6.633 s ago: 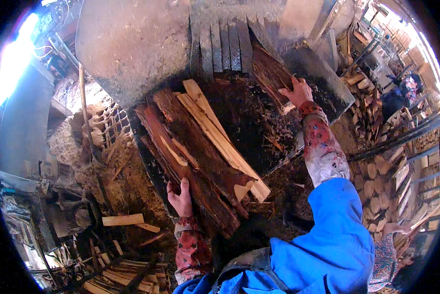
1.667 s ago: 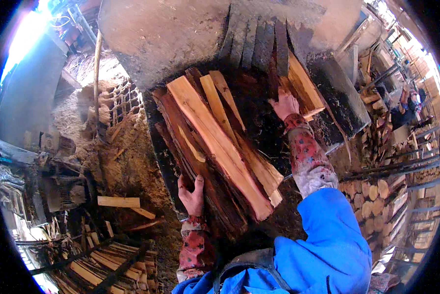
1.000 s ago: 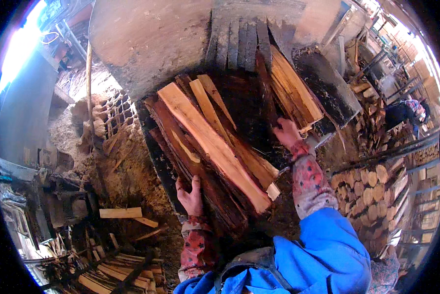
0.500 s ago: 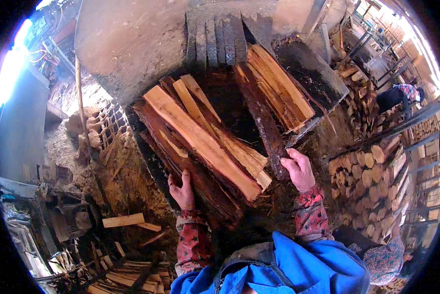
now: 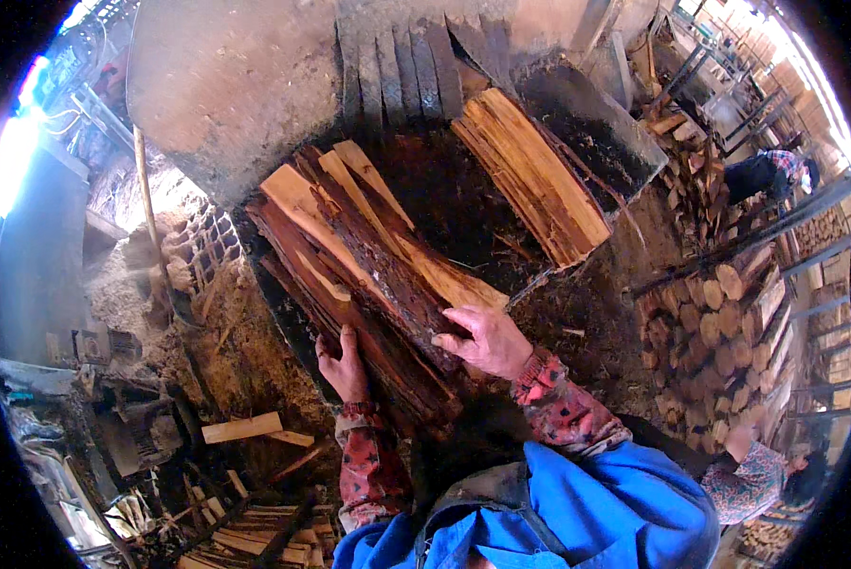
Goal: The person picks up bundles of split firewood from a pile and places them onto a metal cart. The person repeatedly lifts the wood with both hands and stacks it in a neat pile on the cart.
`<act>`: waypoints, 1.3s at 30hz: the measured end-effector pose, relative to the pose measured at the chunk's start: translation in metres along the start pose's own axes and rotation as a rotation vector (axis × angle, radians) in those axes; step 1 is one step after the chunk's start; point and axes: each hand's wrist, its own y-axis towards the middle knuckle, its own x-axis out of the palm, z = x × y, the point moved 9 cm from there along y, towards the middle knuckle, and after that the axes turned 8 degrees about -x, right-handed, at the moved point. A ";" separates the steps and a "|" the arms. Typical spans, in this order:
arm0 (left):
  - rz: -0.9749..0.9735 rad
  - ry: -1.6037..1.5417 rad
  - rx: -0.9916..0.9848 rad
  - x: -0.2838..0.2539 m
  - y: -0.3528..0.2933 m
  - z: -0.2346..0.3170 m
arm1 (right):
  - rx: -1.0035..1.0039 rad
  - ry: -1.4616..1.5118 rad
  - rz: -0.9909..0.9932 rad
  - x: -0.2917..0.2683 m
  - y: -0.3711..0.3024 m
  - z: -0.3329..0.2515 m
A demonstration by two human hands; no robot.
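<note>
Several split, bark-edged wood slabs [image 5: 297, 204] lie side by side in a slanting pile on a dark metal bed [image 5: 416, 180]. My right hand [image 5: 494, 341] grips the near end of a dark, rough bark slab [image 5: 387, 275], which lies on top of this pile. At the pile's near left edge, my left hand [image 5: 346, 372] rests against the wood, thumb and fingers apart and some fingers partly hidden. A second bundle of pale split slabs [image 5: 530, 180] sits on the right of the bed, away from both hands.
Hanging dark strips [image 5: 402, 76] cover an opening at the bed's far side. Stacked logs [image 5: 710, 332] stand at right, with a bending person [image 5: 776, 175] beyond and another person's patterned sleeve [image 5: 748, 488] at lower right. Loose offcuts [image 5: 245, 427] and sawdust lie at left.
My right hand has moved left, carrying the bark slab from beside the right bundle onto the left pile. My left hand has stayed at the pile's edge, shifting slightly.
</note>
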 end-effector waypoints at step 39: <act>-0.064 -0.052 -0.007 0.008 -0.003 0.010 | 0.019 -0.127 0.137 -0.001 0.000 0.018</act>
